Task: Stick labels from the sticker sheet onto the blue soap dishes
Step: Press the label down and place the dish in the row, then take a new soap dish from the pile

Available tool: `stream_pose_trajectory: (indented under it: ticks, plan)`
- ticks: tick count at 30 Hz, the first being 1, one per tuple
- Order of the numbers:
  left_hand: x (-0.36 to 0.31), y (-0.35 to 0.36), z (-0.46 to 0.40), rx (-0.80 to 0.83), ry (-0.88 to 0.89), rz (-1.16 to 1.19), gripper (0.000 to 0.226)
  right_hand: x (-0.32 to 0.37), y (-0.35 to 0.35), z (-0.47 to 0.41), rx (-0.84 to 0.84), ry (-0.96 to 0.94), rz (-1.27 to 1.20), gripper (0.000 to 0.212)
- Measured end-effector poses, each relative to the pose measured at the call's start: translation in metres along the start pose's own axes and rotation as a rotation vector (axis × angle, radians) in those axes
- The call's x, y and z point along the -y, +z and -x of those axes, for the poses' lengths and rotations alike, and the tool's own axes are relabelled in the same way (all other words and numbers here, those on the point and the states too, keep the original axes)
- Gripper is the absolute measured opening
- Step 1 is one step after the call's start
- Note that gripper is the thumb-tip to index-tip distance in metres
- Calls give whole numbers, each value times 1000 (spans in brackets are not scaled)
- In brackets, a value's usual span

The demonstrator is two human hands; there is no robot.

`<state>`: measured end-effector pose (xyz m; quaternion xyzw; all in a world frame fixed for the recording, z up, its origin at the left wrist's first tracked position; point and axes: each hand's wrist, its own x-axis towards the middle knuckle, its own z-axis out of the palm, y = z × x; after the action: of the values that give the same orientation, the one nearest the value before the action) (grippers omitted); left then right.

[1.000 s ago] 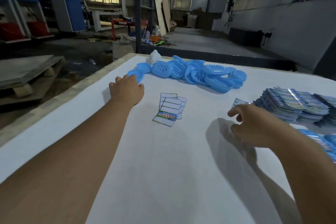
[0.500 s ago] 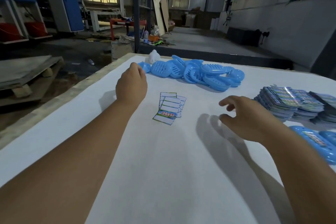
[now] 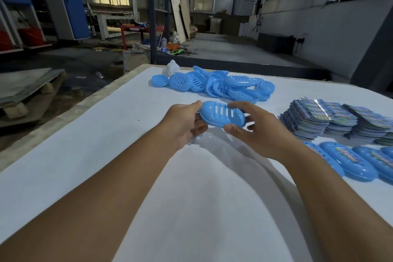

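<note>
A blue slotted soap dish (image 3: 221, 114) hangs above the middle of the white table (image 3: 106, 134), held between both hands. My left hand (image 3: 182, 124) grips its left end, thumb on top. My right hand (image 3: 257, 128) grips its right end, thumb under the near edge and fingers over the far edge. The sticker sheet (image 3: 192, 139) lies on the table under my left hand, with only a corner showing. A pile of unlabelled blue soap dishes (image 3: 214, 85) lies at the far side of the table.
Stacks of sticker sheets (image 3: 323, 119) stand at the right. Labelled blue soap dishes (image 3: 348, 160) lie in a row at the right edge, nearer to me. A small white object (image 3: 172, 67) sits beside the far pile. The table's left edge borders a drop to the floor.
My left hand has taken a dish from the far pile and brought it back toward me. My right hand has moved left and taken hold of its other end. The sticker sheet is now mostly covered.
</note>
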<state>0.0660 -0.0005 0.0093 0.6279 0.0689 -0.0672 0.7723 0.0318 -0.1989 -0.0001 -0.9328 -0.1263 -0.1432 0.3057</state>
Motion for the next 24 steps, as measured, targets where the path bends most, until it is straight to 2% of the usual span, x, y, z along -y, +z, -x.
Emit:
stream_pose_trajectory:
  ticks: [2, 4, 5, 7, 9, 12, 17, 20, 24]
  plan:
    - [2, -7, -2, -79, 158, -353, 30, -4, 0, -1, 30, 45, 67, 52]
    - [6, -15, -6, -271, 430, -927, 34, -7, 0, -1, 60, 98, 149, 52]
    - [7, -18, -6, -358, 512, -1152, 32, -9, 0, -1, 77, 121, 184, 52]
    - [10, -22, -4, -372, 495, -1362, 37, -11, -1, 0, 119, 158, 235, 53]
    - [14, -24, -5, -292, 397, -1430, 53, -12, 0, 1, 174, 181, 279, 56]
    - [14, -25, -6, -255, 369, -1366, 64, -10, -1, 0, 235, 212, 284, 58]
    - [10, -26, -7, -221, 293, -951, 78, -8, -2, 1, 238, 196, 288, 60]
    - [8, -27, -11, -220, 236, -722, 66, -7, -3, 3, 246, 192, 297, 61]
    - [1, -24, -12, -176, 197, -436, 36, -3, -4, 2, 192, 200, 240, 63]
